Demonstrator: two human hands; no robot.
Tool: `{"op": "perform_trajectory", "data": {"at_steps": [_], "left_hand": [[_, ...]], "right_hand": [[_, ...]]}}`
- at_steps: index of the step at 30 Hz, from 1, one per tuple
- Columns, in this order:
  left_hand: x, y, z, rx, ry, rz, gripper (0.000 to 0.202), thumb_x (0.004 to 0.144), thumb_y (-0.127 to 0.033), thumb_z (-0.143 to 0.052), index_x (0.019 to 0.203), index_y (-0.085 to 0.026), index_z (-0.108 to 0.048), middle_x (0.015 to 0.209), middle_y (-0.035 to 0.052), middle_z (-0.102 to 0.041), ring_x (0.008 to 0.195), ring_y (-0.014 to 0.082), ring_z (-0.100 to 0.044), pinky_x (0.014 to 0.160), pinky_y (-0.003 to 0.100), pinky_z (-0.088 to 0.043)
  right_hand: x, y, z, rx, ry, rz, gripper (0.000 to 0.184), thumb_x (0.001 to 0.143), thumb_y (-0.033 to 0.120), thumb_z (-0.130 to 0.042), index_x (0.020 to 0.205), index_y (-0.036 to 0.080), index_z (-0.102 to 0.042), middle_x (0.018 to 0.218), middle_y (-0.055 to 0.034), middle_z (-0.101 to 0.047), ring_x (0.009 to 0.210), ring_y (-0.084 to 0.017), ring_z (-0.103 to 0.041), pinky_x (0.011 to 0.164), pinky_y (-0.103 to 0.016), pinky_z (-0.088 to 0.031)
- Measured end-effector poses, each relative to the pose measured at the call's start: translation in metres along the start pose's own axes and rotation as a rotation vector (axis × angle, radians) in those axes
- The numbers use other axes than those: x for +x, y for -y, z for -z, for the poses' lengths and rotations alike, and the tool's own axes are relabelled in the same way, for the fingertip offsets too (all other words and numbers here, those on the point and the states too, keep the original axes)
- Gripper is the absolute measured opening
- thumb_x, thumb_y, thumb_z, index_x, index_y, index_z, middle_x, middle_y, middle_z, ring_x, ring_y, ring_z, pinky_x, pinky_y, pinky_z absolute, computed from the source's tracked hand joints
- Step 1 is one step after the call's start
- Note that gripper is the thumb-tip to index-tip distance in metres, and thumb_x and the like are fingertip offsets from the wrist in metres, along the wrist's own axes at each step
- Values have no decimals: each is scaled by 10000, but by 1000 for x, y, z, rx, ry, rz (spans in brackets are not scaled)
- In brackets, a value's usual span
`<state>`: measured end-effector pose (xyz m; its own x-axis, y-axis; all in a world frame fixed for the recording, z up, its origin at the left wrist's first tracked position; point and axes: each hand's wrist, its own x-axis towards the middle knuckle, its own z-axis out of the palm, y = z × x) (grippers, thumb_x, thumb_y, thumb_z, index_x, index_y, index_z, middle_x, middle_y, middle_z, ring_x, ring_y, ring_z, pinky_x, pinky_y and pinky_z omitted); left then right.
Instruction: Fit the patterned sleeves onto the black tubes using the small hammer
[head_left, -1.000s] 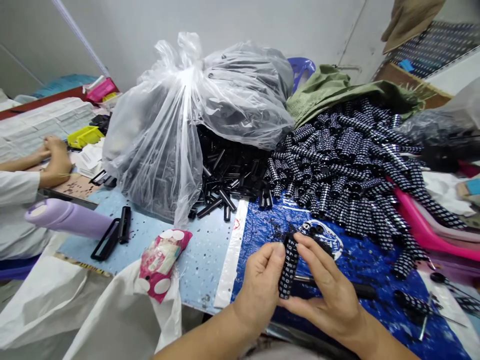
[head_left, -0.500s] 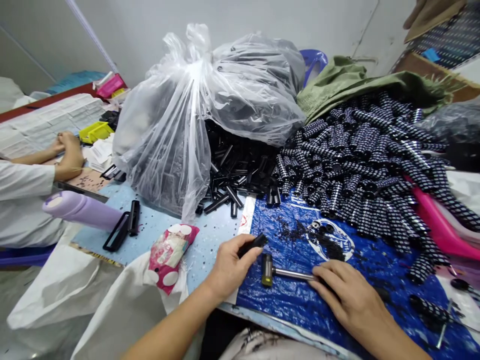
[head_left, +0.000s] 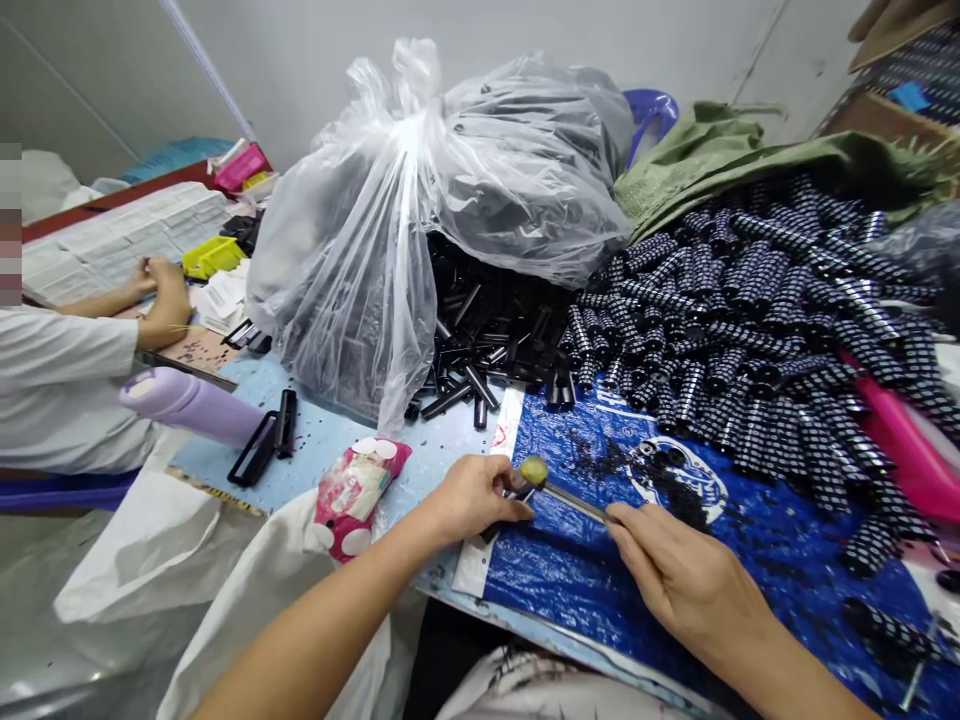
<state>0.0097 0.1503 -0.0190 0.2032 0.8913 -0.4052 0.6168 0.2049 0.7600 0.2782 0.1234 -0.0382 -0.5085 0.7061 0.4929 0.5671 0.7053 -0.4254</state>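
Observation:
My left hand [head_left: 476, 498] is closed around a small black tubular piece [head_left: 490, 533] at the near edge of the blue sheet, and the fingers cover most of it. My right hand [head_left: 675, 560] grips the metal handle of a small hammer [head_left: 574, 500] with a yellowish end on its head. That hammer head is raised right beside my left fingers, over the black piece; whether they touch I cannot tell. Beyond my hands lies a heap of plain black pieces [head_left: 480, 385]. To the right is a large pile of black tubes with white checks [head_left: 735, 320].
A big clear plastic bag [head_left: 345, 260] stands at the back. A pink packet [head_left: 356, 495], a lilac bottle [head_left: 191, 405] and a black frame-like piece [head_left: 253, 450] lie to the left. Another person's forearms [head_left: 161, 305] rest at far left. Black scraps [head_left: 675, 495] litter the blue sheet [head_left: 555, 590].
My right hand has lifted the hammer off the blue sheet and brought its head to the left hand. My left hand has lowered and turned the black piece. The view has shifted slightly.

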Motion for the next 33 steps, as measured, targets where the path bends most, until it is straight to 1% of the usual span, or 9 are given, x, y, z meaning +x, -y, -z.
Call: {"op": "perform_trajectory", "data": {"at_steps": [5,9,12,16,19,22,25,28,33], "left_hand": [[12,1,8,41,79,11,425,553,-415,-853,638,-184,-507,573,-67,-463,561,110,-382,512,235,-253],[14,-7,1,111,63,18,382,589,-370,-830,666,-191,-502,591,-67,-458,568,115,-386,525,245,-250],[0,-18,3,182,7,8,277,644,-262,-757,688,-194,-493,611,-60,-444,583,121,-375,542,258,-231],[-58,-22,54,246,81,-20,216,649,-220,-732,670,-188,-519,619,-55,-446,579,115,-364,528,260,-225],[-113,-14,105,312,465,179,279,612,-341,-818,740,-186,-625,612,-57,-496,543,108,-401,488,243,-254],[-138,-14,123,334,471,236,469,597,-509,-844,918,-191,-720,725,-20,-602,620,135,-506,547,237,-353],[-112,-22,103,502,206,81,384,852,-502,-654,1089,-203,-694,972,46,-681,878,204,-608,761,279,-452],[-48,-23,79,942,-168,47,291,941,-254,-503,1179,-155,-638,1111,121,-672,1064,260,-594,924,349,-439],[37,-12,77,1043,-290,37,368,904,-55,-342,1089,-68,-661,1012,197,-680,928,306,-635,803,397,-459]], "right_hand": [[6,18,4,196,-44,149,343,973,122,-441,1308,171,-497,913,-88,-672,797,-180,-660,693,-289,-554],[-1,25,-12,37,137,157,172,983,184,-501,1122,156,-598,743,-45,-611,622,-170,-603,558,-285,-504],[-7,20,-16,79,174,175,161,989,184,-489,1101,151,-600,746,-40,-600,625,-161,-592,564,-285,-500],[-15,-3,-5,164,104,136,203,989,165,-492,1168,146,-588,823,-46,-627,702,-135,-612,642,-254,-523],[-24,-22,-1,73,80,76,159,985,241,-546,1104,180,-632,912,-50,-653,782,-143,-639,724,-270,-538],[-32,-33,-5,33,106,39,156,978,322,-566,1028,203,-654,923,-49,-651,802,-161,-639,729,-295,-541],[-33,-33,-10,30,136,29,192,967,379,-582,1023,208,-648,936,-55,-652,822,-175,-639,729,-306,-543],[-25,-26,-7,7,146,29,205,964,390,-589,1041,207,-640,931,-53,-661,817,-177,-644,725,-309,-540],[-17,-33,13,-1,103,-7,149,978,298,-568,1066,197,-633,918,-41,-688,819,-163,-657,744,-298,-527]]}}
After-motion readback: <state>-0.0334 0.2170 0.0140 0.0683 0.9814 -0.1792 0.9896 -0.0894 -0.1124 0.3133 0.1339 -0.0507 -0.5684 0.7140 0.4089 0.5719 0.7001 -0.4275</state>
